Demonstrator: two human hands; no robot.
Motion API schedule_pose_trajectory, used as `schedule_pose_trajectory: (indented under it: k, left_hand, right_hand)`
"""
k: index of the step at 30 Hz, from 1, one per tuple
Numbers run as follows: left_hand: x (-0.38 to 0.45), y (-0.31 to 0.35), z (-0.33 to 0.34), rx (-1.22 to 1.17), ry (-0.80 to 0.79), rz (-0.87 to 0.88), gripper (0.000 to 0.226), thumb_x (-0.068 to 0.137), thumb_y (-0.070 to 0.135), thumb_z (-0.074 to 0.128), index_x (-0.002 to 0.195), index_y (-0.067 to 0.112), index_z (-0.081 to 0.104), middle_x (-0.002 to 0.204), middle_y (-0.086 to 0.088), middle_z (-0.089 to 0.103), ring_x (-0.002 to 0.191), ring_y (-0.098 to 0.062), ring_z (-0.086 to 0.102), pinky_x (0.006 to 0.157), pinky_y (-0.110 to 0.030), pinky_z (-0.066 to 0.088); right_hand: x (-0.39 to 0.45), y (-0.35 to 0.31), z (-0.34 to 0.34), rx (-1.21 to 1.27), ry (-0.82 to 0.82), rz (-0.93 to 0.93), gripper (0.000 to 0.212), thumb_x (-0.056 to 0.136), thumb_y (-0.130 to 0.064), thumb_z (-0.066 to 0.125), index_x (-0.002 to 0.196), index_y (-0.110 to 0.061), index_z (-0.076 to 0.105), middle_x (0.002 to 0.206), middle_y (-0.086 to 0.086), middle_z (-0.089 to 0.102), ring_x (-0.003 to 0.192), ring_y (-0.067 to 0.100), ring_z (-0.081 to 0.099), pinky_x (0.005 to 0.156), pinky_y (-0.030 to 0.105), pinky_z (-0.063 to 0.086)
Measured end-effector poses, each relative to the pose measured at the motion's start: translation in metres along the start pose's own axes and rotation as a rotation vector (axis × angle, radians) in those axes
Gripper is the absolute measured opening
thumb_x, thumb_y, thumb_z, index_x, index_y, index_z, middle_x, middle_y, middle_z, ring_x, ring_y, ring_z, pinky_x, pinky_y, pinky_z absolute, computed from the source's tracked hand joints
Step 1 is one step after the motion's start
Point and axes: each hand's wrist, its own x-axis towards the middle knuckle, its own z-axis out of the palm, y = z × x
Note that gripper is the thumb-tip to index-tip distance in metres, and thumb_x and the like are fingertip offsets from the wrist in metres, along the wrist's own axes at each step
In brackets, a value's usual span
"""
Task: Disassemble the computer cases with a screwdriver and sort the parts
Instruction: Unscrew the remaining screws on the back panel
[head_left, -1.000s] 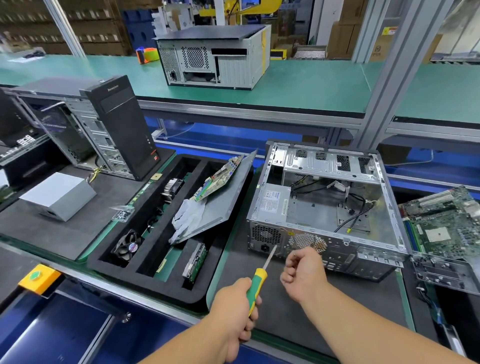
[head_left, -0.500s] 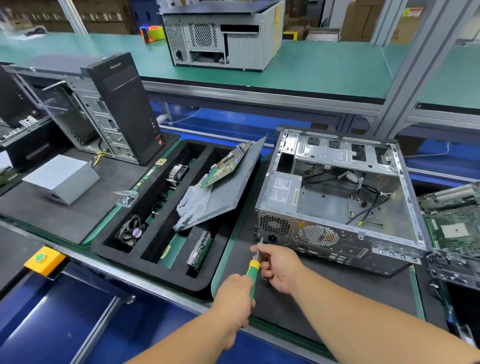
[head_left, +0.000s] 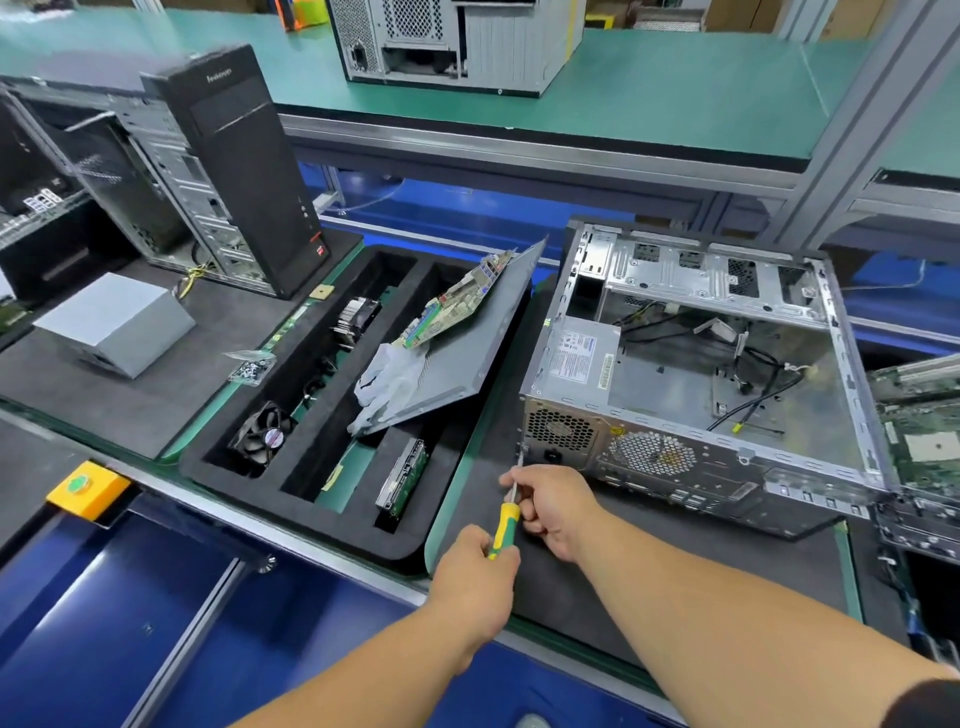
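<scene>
An open silver computer case (head_left: 810, 457) lies on its side on a dark mat, its power supply (head_left: 579, 358) still inside at the near left corner. My left hand (head_left: 475, 577) grips the yellow-green handle of a screwdriver (head_left: 505, 527). Its tip meets the case's rear left corner near the power supply grille. My right hand (head_left: 553, 506) pinches the screwdriver's shaft just above the handle. A black foam sorting tray (head_left: 291, 506) to the left holds a fan (head_left: 262, 439), a heatsink, a hard drive (head_left: 402, 478), a circuit board and a grey side panel (head_left: 467, 358).
A black tower case (head_left: 244, 166) and a loose grey power supply (head_left: 111, 322) stand at the left, with a small bag of screws (head_left: 250, 366) beside the tray. A motherboard (head_left: 922, 415) lies at the right edge. Another case (head_left: 457, 41) sits on the green shelf behind.
The screwdriver has gone from pointing up in the air to touching the case's rear corner. My right hand has come down from an empty fist to pinch the shaft. The view has moved closer.
</scene>
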Motion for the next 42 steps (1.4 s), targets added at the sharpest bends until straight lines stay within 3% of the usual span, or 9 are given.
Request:
schedule_pose_trajectory:
  k: [4,8,12,20,26,33,38,42]
  left_hand:
    - [-0.002,0.003,-0.003,0.029,0.027,0.044,0.02,0.097,0.036,0.061,0.093,0.019,0.05,0.073,0.001,0.053,0.056,-0.014,0.043,0.036,-0.018,0.03]
    - [-0.005,0.002,-0.004,0.193,0.09,0.085,0.028,0.094,0.044,0.066,0.091,0.027,0.044,0.079,0.005,0.056,0.062,-0.013,0.049,0.051,-0.029,0.035]
    - [-0.009,0.004,-0.005,0.35,0.178,0.118,0.043,0.085,0.05,0.076,0.089,0.031,0.037,0.082,0.008,0.057,0.066,-0.01,0.054,0.051,-0.03,0.032]
    - [-0.01,0.005,-0.001,0.324,0.251,0.116,0.051,0.08,0.045,0.084,0.089,0.03,0.036,0.084,0.009,0.054,0.069,-0.011,0.057,0.051,-0.03,0.034]
    - [-0.011,0.005,0.002,0.3,0.284,0.161,0.054,0.08,0.039,0.086,0.087,0.031,0.032,0.088,0.01,0.049,0.07,-0.01,0.055,0.053,-0.029,0.034]
    - [-0.008,0.003,0.006,0.13,0.264,0.167,0.038,0.087,0.041,0.079,0.09,0.024,0.045,0.088,0.003,0.055,0.072,-0.012,0.056,0.058,-0.03,0.041]
    - [-0.003,0.002,0.006,0.155,0.314,0.181,0.042,0.084,0.032,0.083,0.089,0.025,0.042,0.095,0.005,0.05,0.078,-0.009,0.054,0.062,-0.029,0.042]
    - [0.001,0.0,0.009,0.148,0.317,0.125,0.041,0.083,0.033,0.085,0.087,0.025,0.045,0.086,0.006,0.055,0.07,-0.008,0.057,0.053,-0.025,0.035]
  right_hand:
    - [0.001,-0.001,-0.002,0.051,-0.006,0.015,0.021,0.099,-0.011,0.054,0.091,-0.001,0.07,0.055,0.007,0.059,0.04,0.011,0.033,0.037,0.02,0.019]
    - [0.004,-0.001,-0.002,0.065,-0.027,0.026,0.023,0.101,-0.011,0.051,0.093,-0.001,0.07,0.062,0.009,0.063,0.042,0.01,0.034,0.038,0.019,0.019]
    - [0.005,0.0,-0.002,0.045,-0.034,0.038,0.027,0.105,-0.017,0.049,0.095,-0.002,0.071,0.065,0.007,0.067,0.042,0.009,0.038,0.038,0.02,0.023]
    - [0.004,-0.001,-0.003,0.047,-0.049,0.04,0.029,0.108,-0.019,0.048,0.098,-0.004,0.071,0.069,0.006,0.07,0.043,0.007,0.039,0.038,0.019,0.024]
    - [0.002,-0.001,-0.008,0.093,-0.097,0.03,0.025,0.104,-0.007,0.047,0.106,-0.001,0.071,0.076,0.01,0.07,0.047,0.008,0.041,0.04,0.02,0.024]
    - [0.005,0.001,-0.009,0.078,-0.104,0.024,0.021,0.103,-0.008,0.051,0.106,-0.002,0.072,0.07,0.007,0.07,0.046,0.009,0.042,0.039,0.021,0.026]
    - [0.007,0.001,-0.006,0.09,-0.078,0.029,0.021,0.102,-0.007,0.052,0.101,-0.002,0.072,0.07,0.009,0.07,0.044,0.009,0.042,0.038,0.019,0.026]
    - [0.005,0.0,-0.004,0.098,-0.049,0.04,0.02,0.1,-0.006,0.053,0.098,-0.003,0.073,0.069,0.009,0.07,0.044,0.009,0.042,0.038,0.019,0.027]
